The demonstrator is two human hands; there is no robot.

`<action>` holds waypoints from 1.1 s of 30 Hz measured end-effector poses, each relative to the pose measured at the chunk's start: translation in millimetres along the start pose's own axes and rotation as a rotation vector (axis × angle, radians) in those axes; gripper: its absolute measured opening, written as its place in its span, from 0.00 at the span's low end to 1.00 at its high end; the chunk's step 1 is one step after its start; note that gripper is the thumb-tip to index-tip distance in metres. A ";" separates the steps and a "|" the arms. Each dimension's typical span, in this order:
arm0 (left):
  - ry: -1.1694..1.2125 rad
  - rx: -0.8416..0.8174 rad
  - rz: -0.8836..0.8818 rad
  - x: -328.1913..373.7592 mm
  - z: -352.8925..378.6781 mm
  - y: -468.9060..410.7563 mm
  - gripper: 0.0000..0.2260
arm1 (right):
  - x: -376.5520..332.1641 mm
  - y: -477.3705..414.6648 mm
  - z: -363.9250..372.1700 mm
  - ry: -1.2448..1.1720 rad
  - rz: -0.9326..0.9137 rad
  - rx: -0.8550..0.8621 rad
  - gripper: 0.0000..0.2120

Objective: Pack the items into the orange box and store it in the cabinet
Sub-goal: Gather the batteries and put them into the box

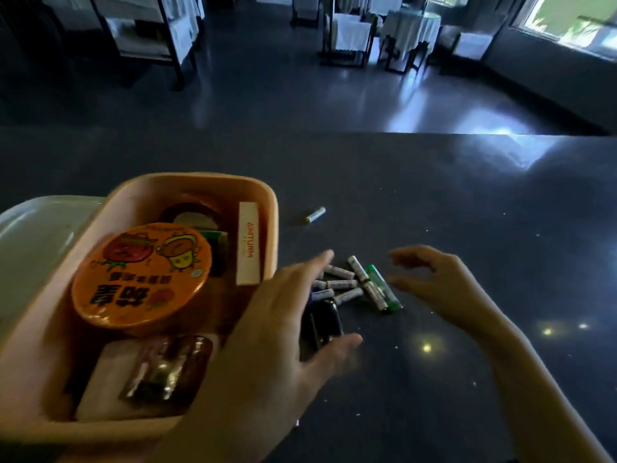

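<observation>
The orange box [270, 208] stands open on the dark counter at the left. Inside lie a round orange tin [140, 279], a white carton [248, 242], a dark jar [188, 212] and a shiny wrapped packet [167, 369]. To its right a pile of several white batteries [340, 282] and one green battery [384, 289] lies on the counter, beside a dark blue object [325, 322]. My left hand [277, 335] hovers open over the box's right edge and the dark object. Right of the pile, my right hand [437, 282] is open, fingers curled. One battery [315, 214] lies apart, farther back.
A pale translucent lid [36, 235] lies left of the box. The dark counter [467, 202] stretches right and back to its far edge. Beyond it is a glossy floor with cloth-covered chairs and tables [354, 35], and a bright window [574, 18] at top right.
</observation>
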State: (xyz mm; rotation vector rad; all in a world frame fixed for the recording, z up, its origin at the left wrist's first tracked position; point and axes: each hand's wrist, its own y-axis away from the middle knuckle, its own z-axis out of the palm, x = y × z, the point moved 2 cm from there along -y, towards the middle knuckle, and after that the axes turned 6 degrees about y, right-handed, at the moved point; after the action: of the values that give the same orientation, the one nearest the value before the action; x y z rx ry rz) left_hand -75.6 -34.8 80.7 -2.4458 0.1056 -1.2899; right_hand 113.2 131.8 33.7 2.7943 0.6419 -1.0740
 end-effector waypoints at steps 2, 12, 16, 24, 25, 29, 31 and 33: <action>-0.023 -0.004 -0.012 0.4 34.5 -7.2 0.31 | 24.9 -8.1 0.6 0.075 -0.018 -0.075 0.20; -0.427 0.155 -0.463 -56.4 146.5 -38.8 0.19 | 57.7 -56.4 22.0 0.138 -0.203 -0.401 0.29; -0.576 0.182 -0.502 -67.0 154.9 -45.8 0.16 | 53.4 -64.5 33.1 0.196 -0.295 -0.559 0.36; -0.547 0.021 -0.479 -72.7 155.2 -55.5 0.18 | 73.1 -61.3 37.4 0.245 -0.366 -0.569 0.41; -0.487 -0.024 -0.487 -73.0 154.5 -55.5 0.21 | 74.9 -62.0 36.7 0.236 -0.364 -0.574 0.40; -0.431 -0.201 -0.494 -76.9 157.3 -57.3 0.33 | 82.2 -68.0 29.4 0.135 -0.292 -0.598 0.34; -0.472 -0.188 -0.461 -77.3 160.8 -60.4 0.34 | 82.6 -75.7 26.0 0.037 -0.247 -0.553 0.30; -0.449 -0.146 -0.438 -77.6 162.9 -63.6 0.33 | 82.6 -84.6 26.1 0.045 -0.248 -0.526 0.30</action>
State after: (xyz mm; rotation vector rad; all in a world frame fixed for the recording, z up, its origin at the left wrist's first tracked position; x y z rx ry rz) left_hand 4.7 89.6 -40.5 -2.9280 -0.4935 -0.8678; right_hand 117.3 232.2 -33.9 2.3284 1.1125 -0.7331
